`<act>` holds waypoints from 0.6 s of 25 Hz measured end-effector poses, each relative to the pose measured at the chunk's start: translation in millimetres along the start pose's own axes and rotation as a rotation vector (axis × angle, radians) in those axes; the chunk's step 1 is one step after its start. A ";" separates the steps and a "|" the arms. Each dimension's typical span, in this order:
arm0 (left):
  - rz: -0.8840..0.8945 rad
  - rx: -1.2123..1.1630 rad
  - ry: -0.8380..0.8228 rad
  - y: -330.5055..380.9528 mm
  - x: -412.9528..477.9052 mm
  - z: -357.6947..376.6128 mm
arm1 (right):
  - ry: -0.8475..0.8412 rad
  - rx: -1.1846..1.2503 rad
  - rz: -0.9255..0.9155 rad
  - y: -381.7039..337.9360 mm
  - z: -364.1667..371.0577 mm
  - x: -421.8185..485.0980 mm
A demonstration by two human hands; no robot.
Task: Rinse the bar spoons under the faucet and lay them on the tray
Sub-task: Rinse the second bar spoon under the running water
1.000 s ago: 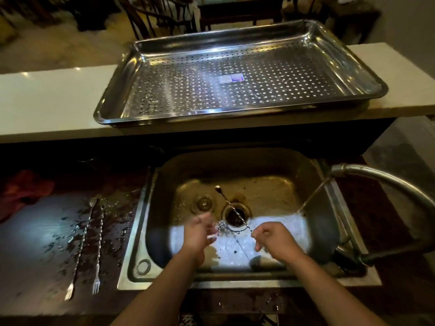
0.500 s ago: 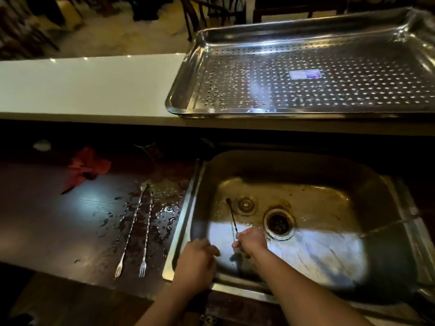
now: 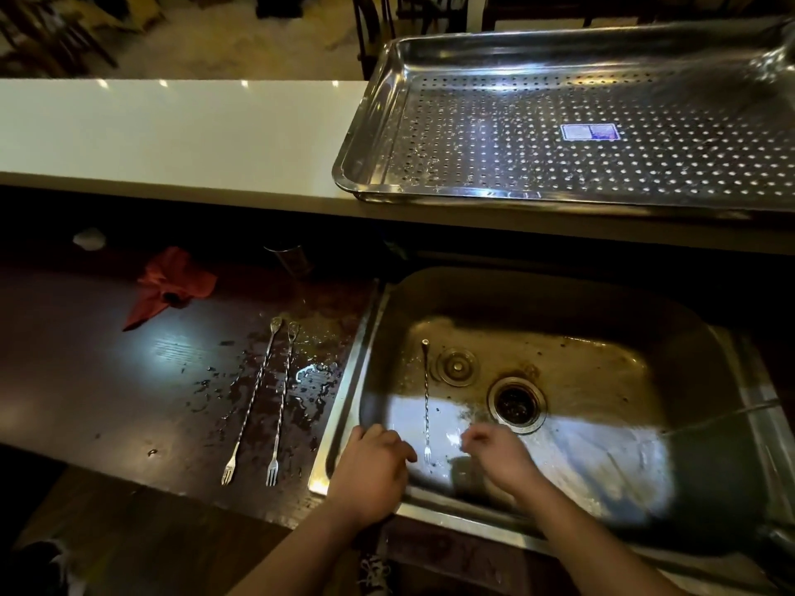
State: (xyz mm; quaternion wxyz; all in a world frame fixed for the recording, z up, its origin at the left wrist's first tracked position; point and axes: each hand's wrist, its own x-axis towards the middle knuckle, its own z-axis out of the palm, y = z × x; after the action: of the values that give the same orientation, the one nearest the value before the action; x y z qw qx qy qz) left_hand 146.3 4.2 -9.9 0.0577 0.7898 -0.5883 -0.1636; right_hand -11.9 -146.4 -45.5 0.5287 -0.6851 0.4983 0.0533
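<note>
One twisted-stem bar spoon (image 3: 426, 402) lies lengthwise in the steel sink (image 3: 602, 320), fork end nearest me, and neither hand touches it. My right hand (image 3: 494, 455) hovers just right of that fork end with loosely curled fingers and nothing in them. My left hand (image 3: 370, 471) rests on the sink's front-left rim, just left of the spoon. Two more bar spoons (image 3: 254, 402) (image 3: 281, 402) lie side by side on the wet dark counter left of the sink. The perforated steel tray (image 3: 430, 192) sits on the white ledge behind the sink, with no spoons in it.
A thin stream of water (image 3: 714, 420) runs into the sink from the right edge. The drain (image 3: 516, 404) and a small plug (image 3: 457, 365) are in the sink bottom. A red cloth (image 3: 172, 286) lies on the dark counter (image 3: 86, 359), below the white ledge (image 3: 172, 135).
My right hand has let go of the bar spoon, which now lies in the sink, and has moved slightly right. My view has swung left.
</note>
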 end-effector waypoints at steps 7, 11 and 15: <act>-0.270 -0.518 0.258 0.8 -1.8 -22.0 | 0.202 -0.263 -0.047 34.4 -45.2 -51.0; -0.476 -0.369 0.501 -35.2 3.6 -44.5 | 0.230 -0.229 -0.057 36.8 -39.2 -53.7; -0.679 -0.016 0.367 -65.2 2.9 -63.1 | 0.217 -0.222 -0.044 38.5 -38.5 -51.8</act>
State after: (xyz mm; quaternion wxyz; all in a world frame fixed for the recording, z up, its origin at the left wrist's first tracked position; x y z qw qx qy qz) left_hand 226.9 14.7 30.3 0.1108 0.9553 -0.2719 -0.0337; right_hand -83.6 -141.7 -23.5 0.3938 -0.7519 0.5283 0.0224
